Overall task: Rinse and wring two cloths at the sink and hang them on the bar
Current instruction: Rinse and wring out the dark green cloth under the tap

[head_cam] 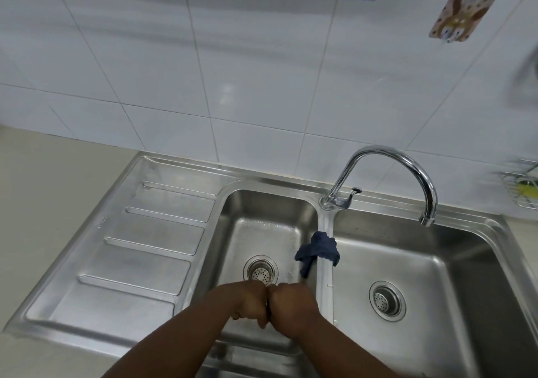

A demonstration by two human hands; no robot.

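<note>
Left hand (pixel 250 302) and right hand (pixel 294 307) clenched fist to fist at six o'clock, seemingly wringing a hidden cloth. Dark blue cloth (pixel 318 251) draped over sink divider (pixel 324 290) at center. Risk: slipping into either basin.

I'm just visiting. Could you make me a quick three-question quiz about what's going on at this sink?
1. True or false: the dark blue cloth lies draped over the divider between the two basins.
2. The faucet spout ends above which basin: A left, B right, C neither?
3. Fill in: the left hand and right hand are closed into fists, pressed together over the ____ basin.

Key: 1 true. 2 B. 3 left; whether they grip a second cloth cannot be seen.
</note>
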